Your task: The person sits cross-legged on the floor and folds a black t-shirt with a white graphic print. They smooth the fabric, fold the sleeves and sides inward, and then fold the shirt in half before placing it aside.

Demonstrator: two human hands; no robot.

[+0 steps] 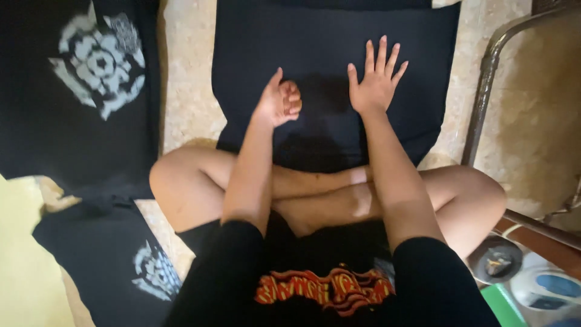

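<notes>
The person sits cross-legged on a pale stone floor (pixel 187 91), facing a plain black garment (pixel 327 54) spread flat just ahead of the knees.

Right hand (pixel 376 82): open, palm down, fingers (pixel 381 51) splayed and resting flat on the cloth. It grips nothing; it presses the fabric. The garment extends beyond the fingertips and out to both sides of the hand.

Left hand (pixel 279 102): curled loosely, thumb raised, knuckles turned toward the right hand. It sits over the cloth just beside the right wrist. Whether it pinches a fold of fabric or is closed on nothing cannot be told; no cloth is seen lifted between its fingers.

Surroundings: well to the left of the left hand lies a black shirt with a pale floral print (pixel 100 60); nearer the person on the same side lies a second printed black shirt (pixel 121 266). To the right of the right hand stands a metal chair frame (pixel 484 91). A blue-and-white appliance (pixel 544 290) sits behind the right elbow.

Judgement: the step in hand appears to be smoothing the plain garment flat. The surface under the right palm looks even. The next move would call for both hands open on the cloth, working outward toward its edges without dragging it off square.
</notes>
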